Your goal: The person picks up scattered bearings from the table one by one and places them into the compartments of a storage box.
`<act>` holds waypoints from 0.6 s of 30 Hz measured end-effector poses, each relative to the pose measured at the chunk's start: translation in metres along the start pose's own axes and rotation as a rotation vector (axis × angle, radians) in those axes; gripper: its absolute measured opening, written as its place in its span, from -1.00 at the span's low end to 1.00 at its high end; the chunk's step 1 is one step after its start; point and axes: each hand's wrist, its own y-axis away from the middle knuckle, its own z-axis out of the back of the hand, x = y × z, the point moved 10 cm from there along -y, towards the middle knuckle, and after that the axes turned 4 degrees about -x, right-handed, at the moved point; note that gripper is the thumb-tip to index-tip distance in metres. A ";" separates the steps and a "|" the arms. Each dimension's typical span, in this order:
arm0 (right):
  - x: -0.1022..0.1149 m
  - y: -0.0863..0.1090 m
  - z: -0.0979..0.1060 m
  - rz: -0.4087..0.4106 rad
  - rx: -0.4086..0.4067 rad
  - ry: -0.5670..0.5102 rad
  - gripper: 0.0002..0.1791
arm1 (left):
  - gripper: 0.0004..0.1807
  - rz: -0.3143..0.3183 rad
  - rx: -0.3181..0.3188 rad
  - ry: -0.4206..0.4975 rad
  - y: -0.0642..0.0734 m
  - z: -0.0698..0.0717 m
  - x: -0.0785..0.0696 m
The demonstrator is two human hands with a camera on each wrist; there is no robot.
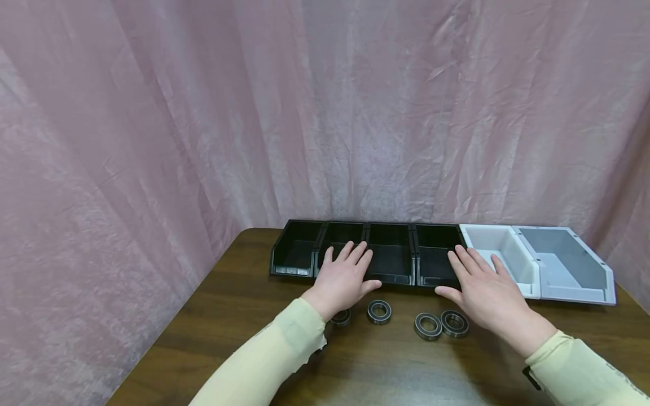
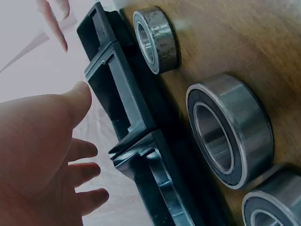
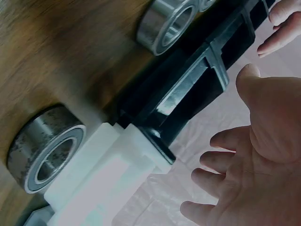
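Note:
My left hand (image 1: 341,277) is held palm down with fingers spread, over the front of the black bins (image 1: 390,256). Its palm and fingers show bare in the left wrist view. My right hand (image 1: 484,293) is spread the same way, overlapping a black bin and the white bin (image 1: 500,254); it holds nothing. Metal ball bearings lie flat on the table between the arms: one (image 1: 379,312) beside the left hand, and a pair side by side, the left one (image 1: 428,326) and the right one (image 1: 454,323). Another bearing (image 1: 341,318) is partly hidden by my left wrist.
The bins stand in a row along the back of the brown wooden table (image 1: 218,316). A light grey bin (image 1: 569,262) ends the row at the right. Behind hangs a pink curtain (image 1: 376,113). The table's left edge runs diagonally toward me.

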 end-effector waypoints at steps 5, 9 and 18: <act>-0.008 0.001 -0.006 -0.020 0.014 0.002 -0.05 | -0.16 0.013 0.012 0.012 -0.005 -0.005 0.000; -0.014 0.002 -0.009 -0.038 0.020 0.005 -0.04 | -0.17 0.014 0.016 0.001 -0.008 -0.009 0.000; -0.017 0.002 -0.010 -0.058 0.047 0.021 -0.02 | -0.19 0.012 0.024 -0.041 -0.010 -0.009 -0.001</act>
